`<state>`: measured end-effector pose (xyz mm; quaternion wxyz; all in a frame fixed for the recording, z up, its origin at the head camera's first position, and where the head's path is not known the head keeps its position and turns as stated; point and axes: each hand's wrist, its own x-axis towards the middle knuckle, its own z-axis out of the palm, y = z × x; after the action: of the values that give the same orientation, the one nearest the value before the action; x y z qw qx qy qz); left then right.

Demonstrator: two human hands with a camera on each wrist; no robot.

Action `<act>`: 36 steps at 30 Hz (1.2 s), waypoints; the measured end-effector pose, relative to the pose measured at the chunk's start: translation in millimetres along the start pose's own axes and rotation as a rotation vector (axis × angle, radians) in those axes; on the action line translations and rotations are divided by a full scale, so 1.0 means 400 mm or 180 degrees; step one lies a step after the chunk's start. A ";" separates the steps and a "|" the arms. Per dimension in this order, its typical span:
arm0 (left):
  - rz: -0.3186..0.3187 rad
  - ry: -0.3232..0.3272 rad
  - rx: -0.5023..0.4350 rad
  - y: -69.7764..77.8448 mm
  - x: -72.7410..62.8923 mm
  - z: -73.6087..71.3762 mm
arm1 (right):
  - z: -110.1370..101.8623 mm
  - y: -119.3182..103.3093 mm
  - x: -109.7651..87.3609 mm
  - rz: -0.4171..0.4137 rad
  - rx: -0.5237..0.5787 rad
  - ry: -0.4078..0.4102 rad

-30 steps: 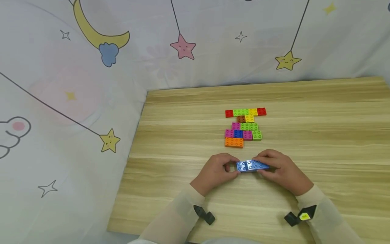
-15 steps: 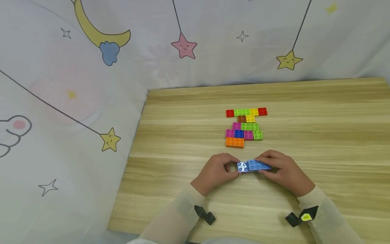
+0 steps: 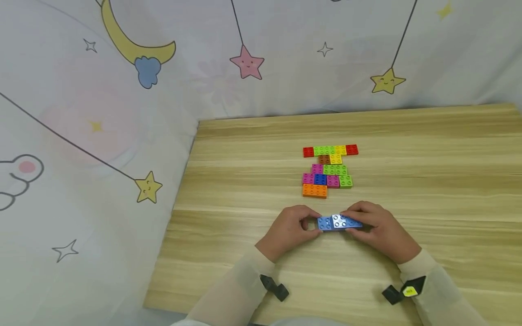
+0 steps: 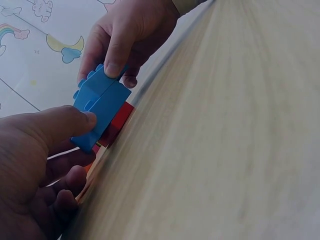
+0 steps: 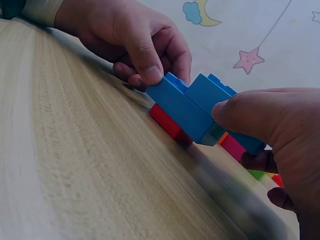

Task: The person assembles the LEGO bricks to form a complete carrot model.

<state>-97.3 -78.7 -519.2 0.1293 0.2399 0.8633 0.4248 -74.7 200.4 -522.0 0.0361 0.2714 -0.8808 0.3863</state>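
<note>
Two blue toy building bricks (image 3: 336, 222) sit stepped between both hands in the head view, the upper one offset to the right. My left hand (image 3: 288, 230) pinches the left end of the lower brick with thumb and fingers. At the other end, my right hand (image 3: 378, 228) grips the upper brick, its thumb on the near side. Both wrist views show a red brick (image 5: 167, 122) directly under the lower blue brick (image 5: 180, 107); from the head it is hidden. In the left wrist view, the left thumb lies on the near end of the blue bricks (image 4: 102, 102).
Beyond the hands, several coloured bricks lie in close rows on the wooden table (image 3: 228, 181): an orange brick (image 3: 314, 190) nearest, red (image 3: 351, 149) and lime (image 3: 324, 150) ones farthest. A printed cloth (image 3: 285, 90) hangs along the table's back and left.
The shine on the blue studs shifts between frames, with a slight tilt of the bricks. Both hands keep their hold in nearly the same place; the rows beyond are unchanged.
</note>
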 end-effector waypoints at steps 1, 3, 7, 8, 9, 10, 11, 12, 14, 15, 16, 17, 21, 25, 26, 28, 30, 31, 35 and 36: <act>-0.0010 -0.0007 0.0008 0.001 0.000 0.001 | 0.000 0.003 -0.002 0.0012 -0.0010 0.0011; -0.0015 -0.0012 0.0031 0.001 0.001 0.002 | 0.001 0.006 -0.004 0.0021 -0.0023 0.0032; -0.0003 0.0002 0.0050 0.001 0.002 0.003 | 0.002 0.005 -0.004 0.0026 0.0070 0.0077; 0.0007 0.0014 0.0054 0.000 0.002 0.004 | 0.002 0.004 -0.003 0.0032 0.0096 0.0083; 0.0006 0.0022 0.0036 -0.001 0.001 0.004 | 0.002 0.003 -0.003 0.0044 0.0120 0.0089; 0.0005 0.0037 0.0009 -0.001 -0.001 0.004 | 0.002 0.003 -0.003 0.0052 0.0149 0.0098; -0.0003 0.0057 -0.0033 -0.003 -0.002 0.003 | 0.002 0.003 -0.002 0.0062 0.0162 0.0098; -0.0003 0.0085 -0.0093 -0.004 -0.003 0.002 | 0.001 0.004 -0.002 0.0069 0.0174 0.0099; -0.0013 0.0153 -0.0222 -0.011 -0.004 -0.003 | 0.001 0.005 -0.002 0.0085 0.0166 0.0099; -0.0014 0.0203 -0.0301 -0.016 -0.002 -0.007 | 0.001 0.006 -0.001 0.0091 0.0162 0.0098; -0.0009 0.0275 -0.0356 -0.021 0.000 -0.012 | 0.000 0.006 -0.001 0.0099 0.0160 0.0094; -0.0007 0.0357 -0.0402 -0.027 0.005 -0.019 | 0.000 0.007 -0.001 0.0106 0.0151 0.0088; -0.0083 0.0695 -0.0366 -0.050 0.038 -0.048 | -0.001 0.008 -0.001 0.0122 0.0156 0.0077; -0.0307 0.0760 -0.0160 -0.070 0.079 -0.069 | -0.001 0.008 -0.003 0.0125 0.0203 0.0079; -0.0355 0.0733 -0.0120 -0.074 0.088 -0.071 | 0.000 0.009 -0.003 0.0128 0.0214 0.0080; -0.0432 0.0686 -0.0029 -0.081 0.103 -0.075 | 0.002 0.010 -0.003 0.0126 0.0226 0.0075; -0.0477 0.0646 0.0068 -0.084 0.113 -0.077 | 0.003 0.011 -0.002 0.0124 0.0221 0.0064; -0.0492 0.0628 0.0119 -0.084 0.117 -0.077 | 0.003 0.012 -0.002 0.0127 0.0211 0.0057; -0.0496 0.0514 0.0343 -0.081 0.129 -0.077 | 0.001 0.014 -0.004 0.0155 0.0160 0.0037; -0.0492 0.0487 0.0385 -0.080 0.132 -0.076 | 0.000 0.014 -0.004 0.0164 0.0147 0.0036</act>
<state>-164.9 -88.3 -527.3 0.0808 0.1469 0.9106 0.3777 -76.0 204.2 -526.2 0.0248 0.2472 -0.8782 0.4088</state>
